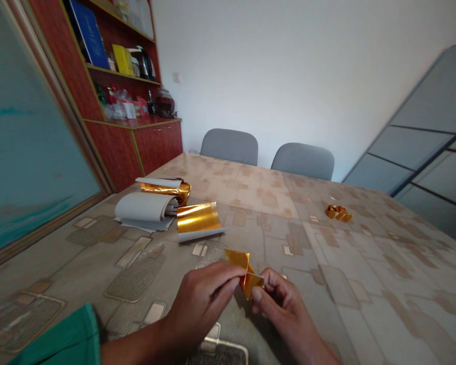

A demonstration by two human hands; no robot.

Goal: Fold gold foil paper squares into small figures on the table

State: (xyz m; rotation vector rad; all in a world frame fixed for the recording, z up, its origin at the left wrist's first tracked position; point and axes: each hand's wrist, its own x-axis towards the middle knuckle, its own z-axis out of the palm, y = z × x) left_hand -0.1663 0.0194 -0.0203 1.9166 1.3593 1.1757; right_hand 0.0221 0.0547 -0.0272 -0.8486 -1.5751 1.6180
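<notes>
A folded piece of gold foil paper (238,259) is held between both hands above the near part of the table. My left hand (209,291) pinches it from the left with thumb and fingers. My right hand (279,299) grips its lower right corner, thumb in front and fingers curled behind. The piece has several angled folds, and part of it is hidden by the fingers. Beyond my left hand lies a slightly curled gold sheet (199,218) with a pale edge. To its left sits a curled stack of white-backed paper (144,208).
More gold paper (159,189) lies behind the stack. A small folded gold piece (339,213) rests at the right on the patterned tablecloth (266,192). Two grey chairs (230,146) stand at the far edge. A red cabinet (133,147) is at the back left.
</notes>
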